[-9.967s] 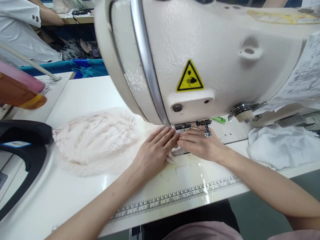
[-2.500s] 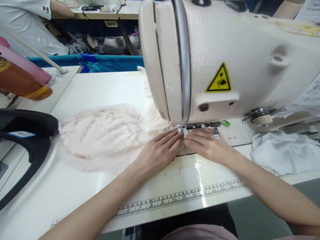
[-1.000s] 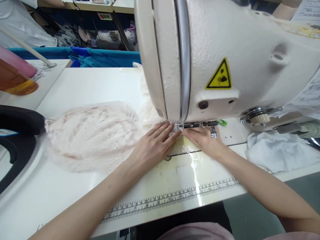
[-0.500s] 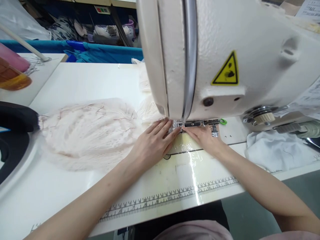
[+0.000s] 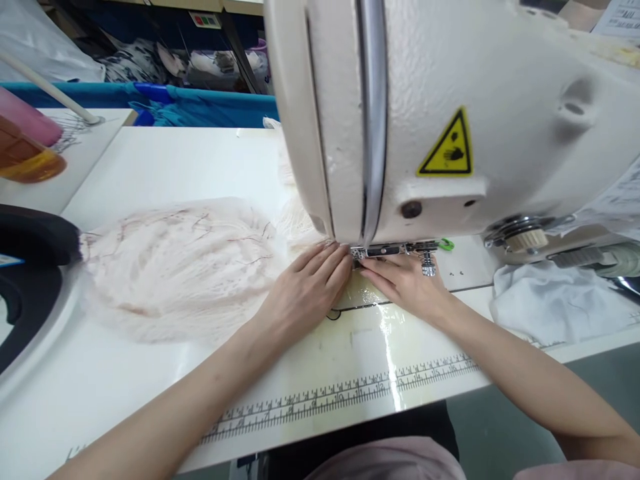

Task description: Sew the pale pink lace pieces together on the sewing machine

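Both forearms reach in over the near edge of the surface [image 5: 175,167], angled inward, elbows wide. Left hand [image 5: 305,287]: palm down, fingers extended and close together, tips at the foot of the sewing machine [image 5: 425,80]. Right hand [image 5: 413,280]: low, wrist turned in, fingertips at the same spot, partly behind a knurled screw [image 5: 428,263]. The hands nearly meet; I cannot tell whether either grips material beneath.

A printed ruler scale [image 5: 340,393] runs along the near edge. To the right, near that edge, lies a crumpled white cloth [image 5: 555,300]. Left of the left hand, I observe a pale pink bundle [image 5: 185,270] with reddish threads, lying loose on the surface; ruffled pale fabric [image 5: 297,220] sits between it and the machine head. A black curved object [image 5: 37,230] stands at the left. The machine carries a yellow warning label [image 5: 449,150].

Past the far edge hangs blue cloth [image 5: 215,107]. Farther back, a box with red and green buttons [image 5: 204,20] is fixed beneath a tabletop.
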Demonstrator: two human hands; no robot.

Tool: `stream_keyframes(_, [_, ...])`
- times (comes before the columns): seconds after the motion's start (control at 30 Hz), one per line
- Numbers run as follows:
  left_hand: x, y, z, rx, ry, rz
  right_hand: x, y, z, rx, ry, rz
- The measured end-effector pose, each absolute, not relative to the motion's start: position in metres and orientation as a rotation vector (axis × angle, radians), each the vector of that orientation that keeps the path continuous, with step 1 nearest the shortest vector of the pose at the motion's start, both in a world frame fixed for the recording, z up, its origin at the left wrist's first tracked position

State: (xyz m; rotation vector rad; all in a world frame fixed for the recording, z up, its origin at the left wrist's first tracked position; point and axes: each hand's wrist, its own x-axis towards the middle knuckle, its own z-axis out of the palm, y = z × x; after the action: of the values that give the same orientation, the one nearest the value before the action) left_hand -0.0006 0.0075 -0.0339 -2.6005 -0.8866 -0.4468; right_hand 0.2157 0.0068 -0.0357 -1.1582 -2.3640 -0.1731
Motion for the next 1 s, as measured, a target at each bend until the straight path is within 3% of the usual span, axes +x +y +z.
stream_keyframes(0.4, [-0.001,0.008,-0.032,-2.71,-0.954,-0.482,0.212,0.001,-0.032,-1.311,-2.403,-0.125])
stream_keyframes(1.0, [0.003,0.01,-0.028,-2.643,-0.992,-0.434,0.204,-0.005,-0.031,-1.373,-2.411,-0.371])
